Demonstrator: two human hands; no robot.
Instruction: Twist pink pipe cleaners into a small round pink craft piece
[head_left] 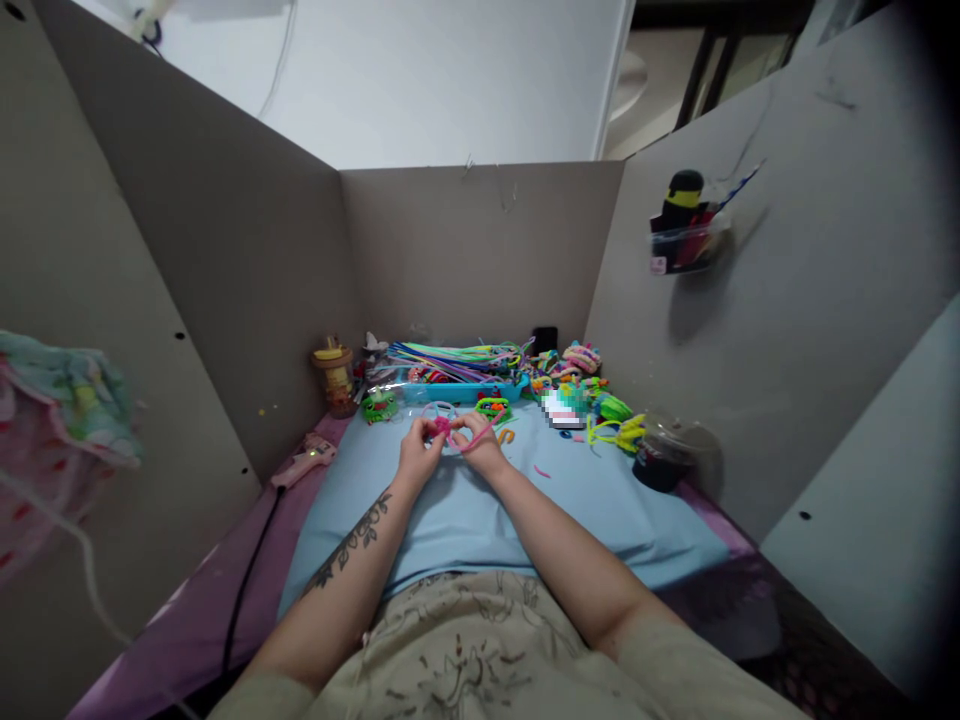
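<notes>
Beige shirt (461, 655) nearest, left hand (418, 452) and right hand (482, 446) pinch a pink strand (441, 428), its loose end slanting forward and right.

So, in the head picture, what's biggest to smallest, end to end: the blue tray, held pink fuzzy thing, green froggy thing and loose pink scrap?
1. Blue tray
2. Held pink fuzzy thing
3. Green froggy thing
4. Loose pink scrap, clearly tiniest
</notes>
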